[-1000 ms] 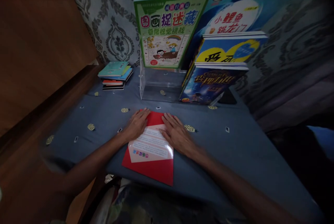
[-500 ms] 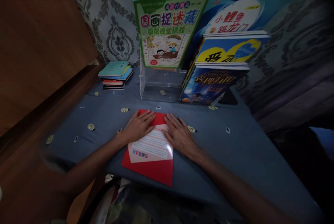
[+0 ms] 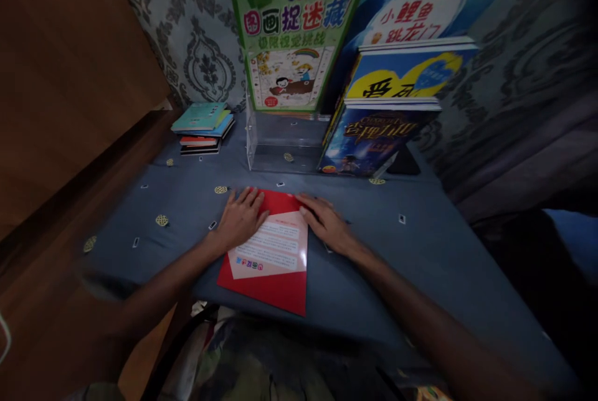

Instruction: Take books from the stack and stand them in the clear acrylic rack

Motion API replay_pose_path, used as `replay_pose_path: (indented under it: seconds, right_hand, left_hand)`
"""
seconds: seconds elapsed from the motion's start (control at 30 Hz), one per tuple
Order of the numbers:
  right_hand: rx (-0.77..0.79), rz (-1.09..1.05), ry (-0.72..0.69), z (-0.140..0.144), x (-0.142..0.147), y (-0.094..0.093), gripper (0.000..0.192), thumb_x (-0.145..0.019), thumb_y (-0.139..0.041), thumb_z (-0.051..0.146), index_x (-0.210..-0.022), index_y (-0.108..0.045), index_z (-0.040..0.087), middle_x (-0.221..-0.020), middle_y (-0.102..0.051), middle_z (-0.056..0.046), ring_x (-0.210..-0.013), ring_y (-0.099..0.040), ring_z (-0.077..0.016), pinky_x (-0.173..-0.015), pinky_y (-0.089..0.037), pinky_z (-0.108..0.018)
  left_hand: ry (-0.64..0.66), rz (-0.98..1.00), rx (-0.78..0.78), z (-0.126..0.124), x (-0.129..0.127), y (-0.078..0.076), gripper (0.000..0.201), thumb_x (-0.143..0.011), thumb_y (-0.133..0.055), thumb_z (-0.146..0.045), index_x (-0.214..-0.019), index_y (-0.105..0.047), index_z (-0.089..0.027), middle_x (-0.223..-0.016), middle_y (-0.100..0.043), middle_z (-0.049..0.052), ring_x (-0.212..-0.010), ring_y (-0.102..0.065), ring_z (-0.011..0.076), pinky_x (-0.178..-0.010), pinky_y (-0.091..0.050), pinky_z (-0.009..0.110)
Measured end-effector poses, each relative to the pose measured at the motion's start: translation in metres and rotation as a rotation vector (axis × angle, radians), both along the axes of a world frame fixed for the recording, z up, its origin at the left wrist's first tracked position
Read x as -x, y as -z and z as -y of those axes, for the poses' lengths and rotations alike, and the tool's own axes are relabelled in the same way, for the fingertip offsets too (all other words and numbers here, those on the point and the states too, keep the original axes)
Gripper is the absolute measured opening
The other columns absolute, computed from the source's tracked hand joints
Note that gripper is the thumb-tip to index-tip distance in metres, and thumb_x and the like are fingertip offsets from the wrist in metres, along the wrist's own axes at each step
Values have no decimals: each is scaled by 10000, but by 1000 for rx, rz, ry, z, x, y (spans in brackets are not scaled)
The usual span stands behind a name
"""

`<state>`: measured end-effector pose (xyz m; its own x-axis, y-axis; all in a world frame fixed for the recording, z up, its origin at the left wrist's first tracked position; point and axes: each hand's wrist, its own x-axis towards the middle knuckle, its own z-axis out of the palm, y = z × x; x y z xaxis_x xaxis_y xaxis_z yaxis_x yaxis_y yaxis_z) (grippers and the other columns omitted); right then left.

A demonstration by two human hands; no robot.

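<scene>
One red book [image 3: 275, 264] lies flat on the blue cloth [image 3: 411, 264], back cover up, near the front edge of the table. Its near corner overhangs that edge slightly. A white text panel covers the middle of the cover.

Left hand [image 3: 239, 220]: open, fingers extended and close together, palm down on the far left part of the red book. It grips nothing.

Right hand [image 3: 329, 225]: open, fingers extended, resting at the far right edge of the red book. Whether the fingertips curl under that edge cannot be told; the view is dim there.

Beyond the hands stands one clear stand [image 3: 280, 146]. It carries one green book [image 3: 294, 40] upright at the back. To the right, three more books lean in steps: a dark one [image 3: 369, 146] in front, a blue-and-yellow one [image 3: 402, 77] behind it, and a large blue one [image 3: 420, 15] at the rear.

One stack of thin books [image 3: 202, 129] lies at the far left corner of the cloth, well apart from the hands. The top one is teal.

A wooden panel [image 3: 60, 77] stands along the left side. Patterned fabric hangs behind the books.
</scene>
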<state>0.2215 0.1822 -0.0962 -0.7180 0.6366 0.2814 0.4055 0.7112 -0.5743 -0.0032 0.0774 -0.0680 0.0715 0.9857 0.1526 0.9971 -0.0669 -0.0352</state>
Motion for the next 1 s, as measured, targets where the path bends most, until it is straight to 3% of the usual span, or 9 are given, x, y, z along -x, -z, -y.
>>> replay_pose_path:
  seconds: [0.17,0.37,0.57,0.7,0.83,1.0]
  right_hand:
    - [91,-98,-23,-11,-6,-1,462,-1023,-351,418,-1383,-589,253,-1372,-654,-86,-1254,-612,-262,-1085,-463,-519]
    - [50,-88,-49,-9,-5,3,453,-1031,-345,398,-1402,-570,269,-1361,-659,-83,-1243,-612,-266,-1094,-445,-534]
    - [58,-45,-36,-6,-5,-1,454,-1024,-348,355,-1412,-557,246,-1405,-629,-79,-1314,-562,-256,-1128,-409,-520]
    - [74,-28,-31,-4,-5,-5,455,-1022,-354,352,-1422,-547,257,-1427,-613,-65,-1329,-550,-253,-1144,-388,-527]
    - [65,-35,-21,-3,-5,-6,452,-1015,-373,355,-1410,-561,240,-1413,-624,-75,-1315,-562,-262,-1134,-396,-533]
    - [63,-60,-23,-3,-4,-5,455,-1014,-371,367,-1391,-577,217,-1397,-636,-88,-1305,-571,-253,-1127,-415,-504]
  left_hand:
    - [217,117,26,-7,5,5,480,-1058,-311,-336,-1465,-456,-126,-1543,-458,135,-1462,-394,236,-1209,-307,477]
    - [438,194,110,-7,-11,8,481,-1076,-274,-359,-1517,-379,-200,-1581,-410,78,-1513,-284,195,-1240,-227,492]
    - [622,197,213,15,-28,-5,474,-1068,-332,-346,-1539,-347,-297,-1595,-384,36,-1520,-264,193,-1253,-168,522]
    - [737,225,284,40,-34,-17,538,-1018,-462,-470,-1524,-390,-305,-1577,-415,47,-1519,-269,228,-1266,-105,530]
    - [794,245,340,61,-36,-23,671,-960,-522,-576,-1545,-351,-296,-1607,-357,60,-1524,-253,244,-1272,-71,520]
    - [777,203,333,68,-39,-21,608,-1022,-432,-492,-1562,-310,-241,-1629,-299,87,-1539,-205,231,-1274,-33,506]
